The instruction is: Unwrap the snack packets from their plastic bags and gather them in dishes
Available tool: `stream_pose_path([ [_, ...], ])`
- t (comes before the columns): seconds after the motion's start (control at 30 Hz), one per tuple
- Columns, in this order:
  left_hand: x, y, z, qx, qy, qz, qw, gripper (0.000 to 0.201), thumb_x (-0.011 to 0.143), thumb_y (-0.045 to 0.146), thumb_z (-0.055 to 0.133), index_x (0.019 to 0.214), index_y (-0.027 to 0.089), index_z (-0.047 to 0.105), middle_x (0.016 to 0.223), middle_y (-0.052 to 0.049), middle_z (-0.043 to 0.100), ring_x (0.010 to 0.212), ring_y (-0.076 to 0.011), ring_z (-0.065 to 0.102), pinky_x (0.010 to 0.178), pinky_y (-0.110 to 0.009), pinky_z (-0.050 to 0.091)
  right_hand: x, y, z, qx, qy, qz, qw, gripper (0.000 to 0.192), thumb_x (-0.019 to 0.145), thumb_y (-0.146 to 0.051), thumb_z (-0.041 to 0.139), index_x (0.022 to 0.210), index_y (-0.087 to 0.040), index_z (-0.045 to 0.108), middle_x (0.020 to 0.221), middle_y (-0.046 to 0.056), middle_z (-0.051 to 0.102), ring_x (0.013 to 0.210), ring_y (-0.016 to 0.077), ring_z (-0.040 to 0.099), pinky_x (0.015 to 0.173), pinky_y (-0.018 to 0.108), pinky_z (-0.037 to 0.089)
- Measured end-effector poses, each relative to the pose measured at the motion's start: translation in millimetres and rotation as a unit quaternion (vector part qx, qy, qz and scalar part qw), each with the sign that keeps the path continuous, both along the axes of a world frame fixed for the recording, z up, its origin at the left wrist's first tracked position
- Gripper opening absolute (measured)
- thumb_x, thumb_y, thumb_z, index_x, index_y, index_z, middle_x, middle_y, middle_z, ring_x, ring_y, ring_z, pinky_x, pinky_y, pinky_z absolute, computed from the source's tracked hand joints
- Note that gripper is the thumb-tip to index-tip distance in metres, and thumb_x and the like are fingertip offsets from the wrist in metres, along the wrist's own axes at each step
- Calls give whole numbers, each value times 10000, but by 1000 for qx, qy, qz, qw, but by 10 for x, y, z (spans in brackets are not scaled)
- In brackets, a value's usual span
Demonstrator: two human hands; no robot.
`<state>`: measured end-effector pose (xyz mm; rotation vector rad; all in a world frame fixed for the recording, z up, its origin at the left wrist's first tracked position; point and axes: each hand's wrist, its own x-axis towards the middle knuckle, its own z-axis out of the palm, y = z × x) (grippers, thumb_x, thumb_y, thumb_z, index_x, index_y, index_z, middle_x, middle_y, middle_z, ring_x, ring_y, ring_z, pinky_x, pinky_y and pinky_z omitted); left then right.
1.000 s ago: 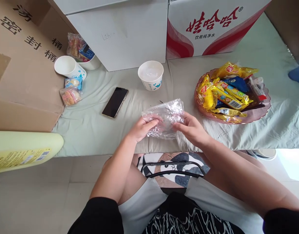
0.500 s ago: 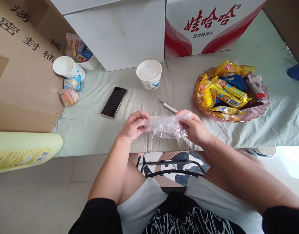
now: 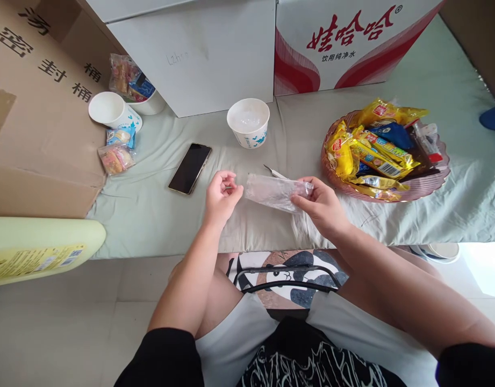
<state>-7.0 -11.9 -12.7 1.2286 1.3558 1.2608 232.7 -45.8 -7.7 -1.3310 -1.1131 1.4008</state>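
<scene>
Since half a second ago, the crinkly clear plastic bag point(image 3: 276, 191) has been let go by the left hand point(image 3: 221, 198), now loosely curled, maybe empty. It is pinched by the right hand point(image 3: 320, 207), half flattened, above the pale green sheet point(image 3: 150, 209).

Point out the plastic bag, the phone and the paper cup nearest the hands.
plastic bag point(image 3: 276, 191), head view, middle of the clear crumpled film.
phone point(image 3: 189, 168), head view, centre of the dark screen.
paper cup point(image 3: 248, 123), head view, front wall below the rim.
</scene>
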Motion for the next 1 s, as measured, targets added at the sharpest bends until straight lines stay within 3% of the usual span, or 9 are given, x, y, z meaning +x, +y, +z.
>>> stream_pose_path([
  [0.07, 68, -35, 6, 6, 14, -5, 1000, 276, 712, 306, 818, 863, 217, 605, 800, 14, 580, 723, -121, 564, 706, -247, 488, -5, -16, 23, 30, -40, -13, 999, 272, 763, -421, 731, 853, -240, 550, 755, -21, 571, 692, 148, 524, 653, 287, 431],
  [0.13, 161, -100, -2, -30, 15, -82, 996, 289, 756, 382, 819, 873, 204, 624, 829, -17, 649, 789, -153, 622, 748, -272, 513, -24, -49, 53, 70, -75, -12, 995, 239, 813, -422, 693, 812, -239, 540, 833, 10, 634, 763, 169, 568, 720, 309, 454],
  [0.3, 379, -236, -69, -97, -77, -238, 963, 650, 743, 472, 882, 1279, 246, 592, 1285, -113, 699, 1191, -266, 678, 1026, -386, 526, -90, -150, 84, 161, -130, 54, 977, 178, 908, -389, 623, 868, -260, 507, 1070, 77, 746, 988, 243, 669, 893, 384, 497],
  [0.4, 423, -247, -72, -78, -93, -269, 955, 793, 766, 472, 877, 1432, 290, 487, 1281, -103, 714, 1167, -274, 698, 1036, -407, 527, -95, -174, 66, 173, -164, 97, 966, 148, 929, -381, 607, 890, -265, 523, 981, 75, 747, 898, 245, 674, 831, 387, 510],
  [0.57, 392, -241, -21, -38, -31, -241, 969, 568, 879, 488, 757, 1351, 250, 551, 1117, -78, 764, 936, -213, 714, 862, -338, 544, -77, -136, 34, 184, -184, 40, 965, 164, 904, -389, 667, 977, -260, 595, 961, 65, 704, 878, 234, 650, 823, 384, 520],
  [0.67, 345, -240, 8, -44, -9, -237, 971, 533, 900, 486, 709, 1347, 237, 557, 916, -25, 754, 693, -153, 623, 701, -302, 504, -64, -89, -4, 203, -177, -33, 962, 436, 786, -416, 779, 1136, -257, 572, 1165, 95, 667, 1058, 259, 638, 871, 401, 540],
  [0.73, 326, -235, 22, -62, -33, -248, 966, 597, 873, 499, 727, 1373, 243, 527, 867, -5, 739, 633, -139, 583, 649, -292, 487, -59, -64, -30, 176, -140, -3, 974, 485, 772, -445, 785, 1156, -246, 567, 1171, 91, 670, 1057, 246, 650, 871, 394, 547],
  [0.83, 354, -223, 29, -89, -84, -241, 963, 758, 746, 512, 846, 1369, 257, 499, 882, 0, 727, 705, -160, 641, 676, -291, 522, -68, -55, -38, 113, -104, 45, 987, 323, 834, -443, 727, 1035, -235, 584, 926, 27, 684, 815, 177, 642, 763, 341, 529],
  [1.0, 432, -213, 2, -119, -90, -166, 975, 477, 637, 488, 926, 888, 181, 660, 762, -2, 682, 692, -149, 641, 660, -267, 518, -98, -69, 44, 116, -57, 0, 992, 299, 808, -407, 724, 993, -245, 554, 842, -13, 633, 741, 143, 580, 701, 295, 484],
])
